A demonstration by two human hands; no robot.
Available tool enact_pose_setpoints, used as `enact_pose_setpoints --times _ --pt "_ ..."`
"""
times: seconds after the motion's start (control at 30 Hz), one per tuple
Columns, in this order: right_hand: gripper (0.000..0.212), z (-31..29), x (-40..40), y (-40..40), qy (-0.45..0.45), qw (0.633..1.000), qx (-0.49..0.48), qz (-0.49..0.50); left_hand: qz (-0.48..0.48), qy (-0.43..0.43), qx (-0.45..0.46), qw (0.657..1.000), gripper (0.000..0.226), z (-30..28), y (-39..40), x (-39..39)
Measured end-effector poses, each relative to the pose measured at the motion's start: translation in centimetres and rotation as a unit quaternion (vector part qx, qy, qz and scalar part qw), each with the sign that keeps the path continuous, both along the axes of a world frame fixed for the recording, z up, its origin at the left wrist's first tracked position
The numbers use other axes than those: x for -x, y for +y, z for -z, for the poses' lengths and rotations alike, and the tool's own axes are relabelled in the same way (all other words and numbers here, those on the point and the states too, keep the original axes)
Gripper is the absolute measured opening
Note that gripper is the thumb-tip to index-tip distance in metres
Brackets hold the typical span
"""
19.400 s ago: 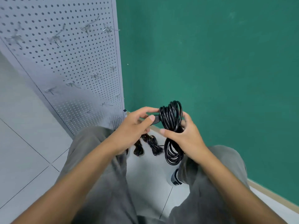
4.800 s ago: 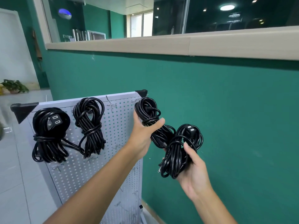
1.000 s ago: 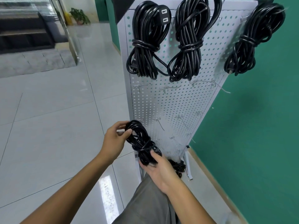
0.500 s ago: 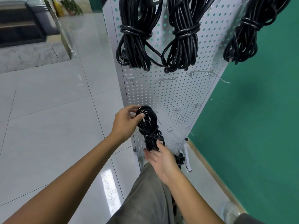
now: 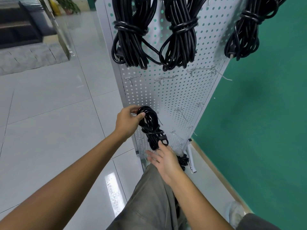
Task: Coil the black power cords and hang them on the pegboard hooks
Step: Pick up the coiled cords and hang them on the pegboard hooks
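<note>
1. Head view: the white pegboard [image 5: 166,97] stands upright on a tiled floor [image 5: 49,113], beside a green wall [image 5: 265,113]; all places below are given relative to this board.
2. Three coiled black cords hang along the upper part of the board: the left hung coil [image 5: 131,35], the middle hung coil [image 5: 181,34] and the right hung coil [image 5: 244,32] at the board's right edge. Each is bound round its middle by its own turns.
3. Bare metal hooks [image 5: 201,70] project from the board below the hung coils, with further hooks lower down.
4. The held coil [image 5: 150,127] lies in front of the board's lower left part. Whether it is on a hook cannot be told.
5. The left hand [image 5: 127,120] grips the top loop of the held coil, thumb and fingers curled round the strands.
6. The right hand [image 5: 163,159] sits under the coil's lower end, fingers spread and nearly straight, fingertips touching the cord near its plug [image 5: 163,140].
7. A loose cord [image 5: 182,161] lies on the floor at the board's foot, beside the white stand leg [image 5: 191,156].
8. Grey trousers [image 5: 149,205] fill the foreground below the board.
</note>
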State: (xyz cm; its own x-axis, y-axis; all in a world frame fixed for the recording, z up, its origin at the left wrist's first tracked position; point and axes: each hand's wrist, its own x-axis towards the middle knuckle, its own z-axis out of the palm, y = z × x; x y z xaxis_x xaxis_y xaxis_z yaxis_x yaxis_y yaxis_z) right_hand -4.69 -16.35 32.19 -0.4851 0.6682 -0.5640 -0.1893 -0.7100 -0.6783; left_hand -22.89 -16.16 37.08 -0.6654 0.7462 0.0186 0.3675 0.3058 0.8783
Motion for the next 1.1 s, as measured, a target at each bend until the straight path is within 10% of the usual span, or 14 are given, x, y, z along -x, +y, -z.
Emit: enact_pose_setpoints --times 0.67,1.1 --pt "0.018 1.0 -7.3 3.9 -0.131 0.985 -0.107 -0.018 -0.003 0.119 -0.029 0.992 0.025 2.8 -4.4 -1.6" --pt "0.015 10.7 -14.0 10.4 -0.241 0.957 -0.155 -0.034 0.275 0.07 0.068 0.956 0.01 13.2 0.9 -12.7"
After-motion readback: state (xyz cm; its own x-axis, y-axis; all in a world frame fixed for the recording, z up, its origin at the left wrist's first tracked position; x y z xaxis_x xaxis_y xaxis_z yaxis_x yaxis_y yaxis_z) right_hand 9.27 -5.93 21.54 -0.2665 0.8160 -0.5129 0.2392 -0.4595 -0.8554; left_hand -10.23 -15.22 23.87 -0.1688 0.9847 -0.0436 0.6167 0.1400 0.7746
